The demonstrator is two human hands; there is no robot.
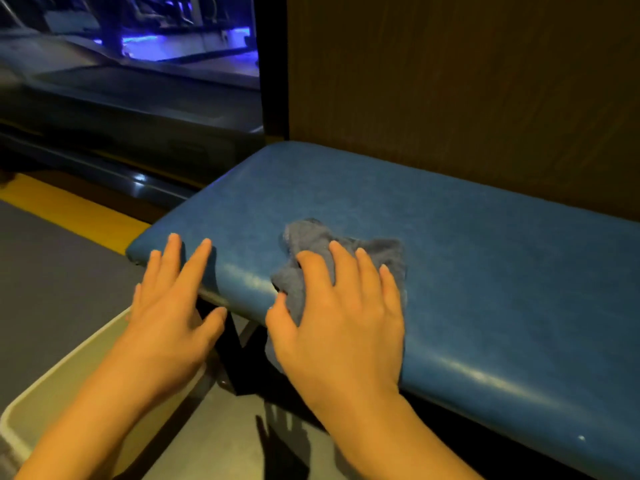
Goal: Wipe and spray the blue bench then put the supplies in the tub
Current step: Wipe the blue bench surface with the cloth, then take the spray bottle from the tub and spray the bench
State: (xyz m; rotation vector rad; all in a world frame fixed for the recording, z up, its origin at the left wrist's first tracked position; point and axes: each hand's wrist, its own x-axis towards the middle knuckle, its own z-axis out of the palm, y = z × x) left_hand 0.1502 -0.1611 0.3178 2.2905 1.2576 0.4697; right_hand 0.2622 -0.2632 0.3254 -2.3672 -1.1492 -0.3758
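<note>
Dim room, grey floor (62,271) with a yellow stripe (69,211) at far left; the pale tub (45,393) sits low left, under the left forearm; left hand (169,306) spread flat, fingertips on the blue bench (485,265) corner; just beside it, right hand (341,320) splayed, pressing the grey-blue cloth (311,237) at the front edge; bare padded seat runs off rightward, dark panel (450,81) behind.

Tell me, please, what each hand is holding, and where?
The right hand presses flat on the cloth's near part on the bench. The left hand holds nothing.
</note>
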